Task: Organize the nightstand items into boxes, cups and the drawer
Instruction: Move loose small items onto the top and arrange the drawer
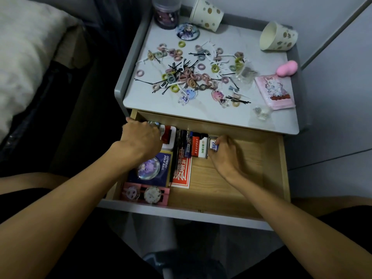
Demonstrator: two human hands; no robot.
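The wooden drawer (231,190) stands pulled out below the nightstand top (181,111). My left hand (141,139) reaches into its back left corner, fingers curled over a small shiny thing next to a red-and-white box (170,135); what it grips is hidden. My right hand (225,152) pinches a small blue-and-white box (213,144) beside a red-and-white pack (199,148). On the top lie several hair ties (189,76), black hairpins (175,67), two acrylic charms (188,96) and a round badge (187,31).
Two spotted paper cups (207,14) (278,37) lie tipped at the back, with a clear jar (166,13) at the back left. A pink card pack (275,91) and pink sponge (286,68) sit right. The drawer's left side holds a blue card (153,168), pens and a pink clip card (145,193).
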